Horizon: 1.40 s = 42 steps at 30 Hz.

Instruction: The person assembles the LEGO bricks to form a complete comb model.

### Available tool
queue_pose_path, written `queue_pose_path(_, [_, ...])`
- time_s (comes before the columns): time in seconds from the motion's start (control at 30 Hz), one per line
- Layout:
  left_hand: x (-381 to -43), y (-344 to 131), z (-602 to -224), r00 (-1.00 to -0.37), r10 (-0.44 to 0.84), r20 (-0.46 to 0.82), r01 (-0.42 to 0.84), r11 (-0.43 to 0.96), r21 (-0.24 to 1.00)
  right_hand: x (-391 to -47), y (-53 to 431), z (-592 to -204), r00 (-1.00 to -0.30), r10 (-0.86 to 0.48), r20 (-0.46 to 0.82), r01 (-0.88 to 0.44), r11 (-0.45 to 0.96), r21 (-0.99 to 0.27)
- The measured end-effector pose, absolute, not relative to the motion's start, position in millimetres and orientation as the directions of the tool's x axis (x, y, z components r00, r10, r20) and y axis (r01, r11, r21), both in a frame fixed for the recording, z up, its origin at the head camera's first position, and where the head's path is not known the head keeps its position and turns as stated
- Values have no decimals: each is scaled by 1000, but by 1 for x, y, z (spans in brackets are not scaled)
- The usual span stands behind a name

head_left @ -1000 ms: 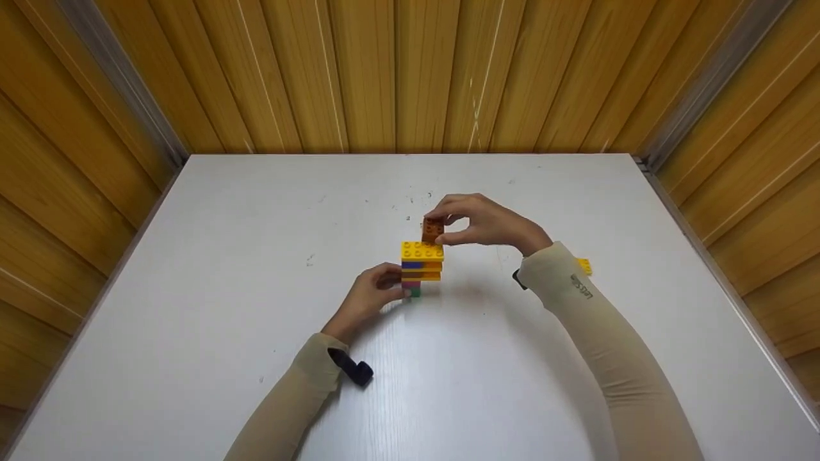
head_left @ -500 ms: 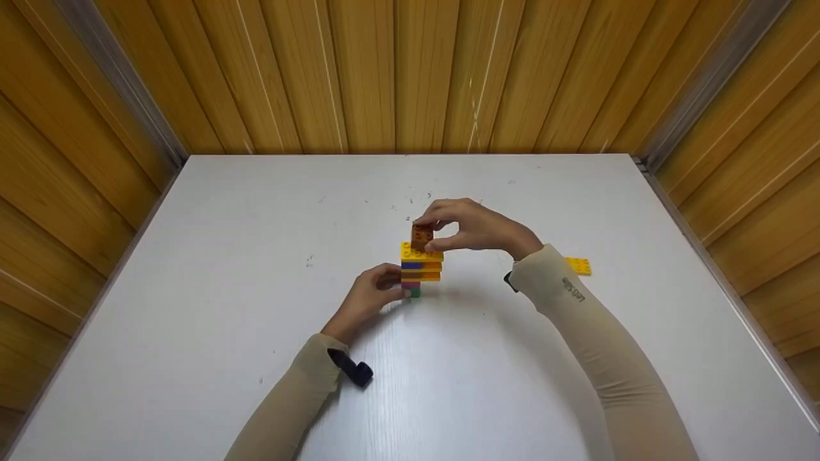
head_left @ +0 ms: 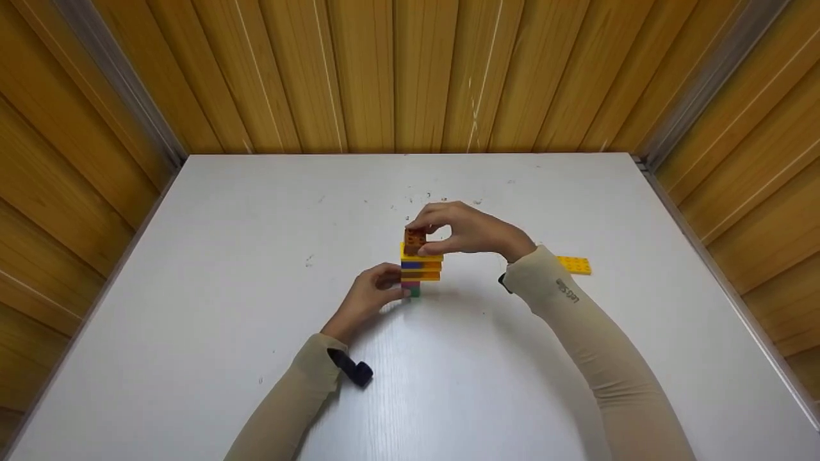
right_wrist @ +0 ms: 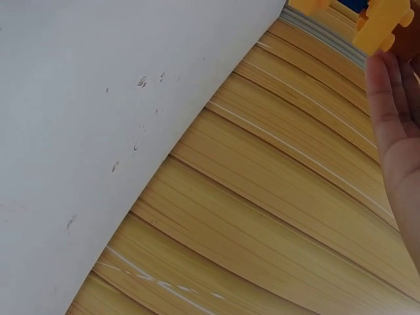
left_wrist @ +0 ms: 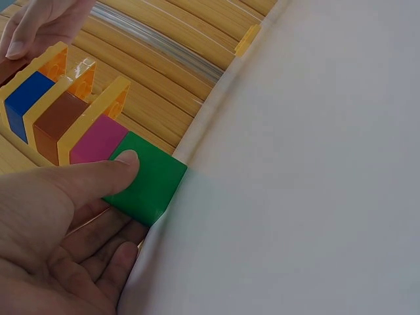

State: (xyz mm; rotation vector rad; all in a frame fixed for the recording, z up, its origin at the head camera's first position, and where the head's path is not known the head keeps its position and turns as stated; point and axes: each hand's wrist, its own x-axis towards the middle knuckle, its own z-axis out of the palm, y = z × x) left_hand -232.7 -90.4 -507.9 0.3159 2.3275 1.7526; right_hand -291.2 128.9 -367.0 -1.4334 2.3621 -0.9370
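A tower of toy building bricks stands on the table: a green brick (left_wrist: 151,180) at the bottom, then a pink brick (left_wrist: 98,139), and yellow plates (left_wrist: 95,118) with a brown brick (left_wrist: 59,128) and a blue brick (left_wrist: 27,98) between them. My left hand (head_left: 368,296) grips the tower low down, its thumb on the green brick. On the left side of the top yellow plate sits another brown brick (head_left: 415,241), pinched between the thumb and fingers of my right hand (head_left: 471,228). The right wrist view catches only part of that hand beside the studs.
A loose yellow plate (head_left: 574,265) lies on the white table (head_left: 256,224) to the right, partly hidden behind the right sleeve. Wood-patterned panels (head_left: 397,77) stand along the table's back and sides.
My right hand has brought the brown brick left and down over the top yellow plate. More of the loose yellow plate shows now. The left hand and the tower have stayed put.
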Motion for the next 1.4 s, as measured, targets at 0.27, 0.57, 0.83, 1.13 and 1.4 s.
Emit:
queue_pose_path(0.27, [-232, -91, -509, -955, 295, -37, 48, 275, 960, -289, 127, -367, -490, -863, 126, -714, 314, -626])
queue_pose_path(0.57, [-233, -91, -509, -957, 287, -34, 49, 277, 960, -287, 126, -367, -504, -857, 104, -697, 333, -636])
queue_pose_path(0.83, [-232, -91, -508, -956, 290, -36, 44, 264, 963, -284, 125, -365, -514, -854, 78, -688, 356, -632])
queue_pose_path(1.13, [-231, -92, -507, -954, 297, -38, 45, 268, 962, -284, 122, -365, -523, -850, 61, -680, 373, -631])
queue_pose_path(1.4, [-232, -92, -508, -954, 300, -18, 67, 273, 960, -285, 122, -368, -537, -842, 52, -661, 382, -646])
